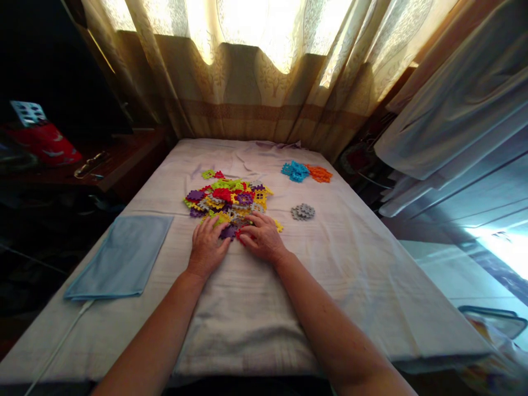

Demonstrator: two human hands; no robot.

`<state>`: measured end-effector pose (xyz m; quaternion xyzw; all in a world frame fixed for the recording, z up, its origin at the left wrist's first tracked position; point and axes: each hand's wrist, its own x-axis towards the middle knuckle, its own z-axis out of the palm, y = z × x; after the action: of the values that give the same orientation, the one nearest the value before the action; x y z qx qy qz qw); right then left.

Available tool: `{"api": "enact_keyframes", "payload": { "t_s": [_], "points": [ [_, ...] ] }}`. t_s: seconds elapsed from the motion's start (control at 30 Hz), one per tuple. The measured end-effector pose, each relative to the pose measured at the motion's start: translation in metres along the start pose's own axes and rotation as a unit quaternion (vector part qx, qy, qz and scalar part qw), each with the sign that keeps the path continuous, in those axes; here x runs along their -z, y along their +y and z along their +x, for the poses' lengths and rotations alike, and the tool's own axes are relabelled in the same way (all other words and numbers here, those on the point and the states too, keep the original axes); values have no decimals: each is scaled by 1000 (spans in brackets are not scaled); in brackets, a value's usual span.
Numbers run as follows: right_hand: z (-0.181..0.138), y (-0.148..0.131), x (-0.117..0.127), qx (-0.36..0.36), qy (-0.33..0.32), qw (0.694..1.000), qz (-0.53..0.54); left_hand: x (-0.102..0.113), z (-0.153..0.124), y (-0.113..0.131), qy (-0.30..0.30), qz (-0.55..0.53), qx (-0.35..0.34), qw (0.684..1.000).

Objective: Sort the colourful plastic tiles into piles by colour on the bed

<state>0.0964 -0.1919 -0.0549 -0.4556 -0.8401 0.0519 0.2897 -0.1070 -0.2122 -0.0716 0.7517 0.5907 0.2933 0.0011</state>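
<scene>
A heap of flat, notched plastic building pieces [223,195] in red, yellow, purple, green and grey lies mid-table. My left hand [208,245] rests at the heap's near left edge, fingers spread over yellow-green and purple pieces. At the near right edge, my right hand [262,236] touches red and grey pieces with its fingers stretched out. Neither hand visibly lifts a piece; what lies under the fingertips is partly hidden. Off to the right sits a small grey pile [303,212]. Farther back are a blue pile [296,171] and an orange pile [319,174], touching each other.
A pale sheet covers the table [355,297]. On the left lies a light blue cloth pad [124,256] with a white cable [58,349] running off the front. Curtains [256,93] hang behind the far edge. A dark wooden cabinet [136,154] stands at the left.
</scene>
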Motion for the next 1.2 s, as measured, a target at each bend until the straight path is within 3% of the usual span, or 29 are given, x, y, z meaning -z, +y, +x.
{"api": "enact_keyframes", "payload": {
  "t_s": [0.1, 0.23, 0.33, 0.47, 0.6, 0.7, 0.83, 0.93, 1.07, 1.2],
  "points": [
    [2, -5, -1, 12, 8, 1000, 11, 0, 0, -1, 1, 5, -4, 1000],
    [14, -9, 1, -59, 23, 998, -25, -1, 1, -1, 3, 2, -3, 1000],
    [25, -12, 4, -105, -3, 991, -77, -1, 1, -1, 0, 0, 0, 1000],
    [36, -18, 5, -111, -47, 987, -111, -1, 1, -1, -3, -10, -1, 1000],
    [38, -21, 1, -109, -50, 985, -121, -1, 2, -3, -3, -12, -4, 1000],
    [34, -19, 1, -87, -29, 991, -101, -1, 2, -3, -4, -13, -6, 1000],
    [29, -2, 10, -94, 71, 992, -34, -1, 2, -3, -1, -12, -4, 1000],
    [24, 27, 23, -185, 164, 968, 33, -1, 2, -3, -1, -11, -3, 1000],
    [9, 74, 42, -361, 265, 891, 73, -1, 1, -4, -1, -11, -4, 1000],
    [-8, 100, 52, -458, 275, 845, 21, 0, 1, -3, 1, -11, -5, 1000]
  ]
}}
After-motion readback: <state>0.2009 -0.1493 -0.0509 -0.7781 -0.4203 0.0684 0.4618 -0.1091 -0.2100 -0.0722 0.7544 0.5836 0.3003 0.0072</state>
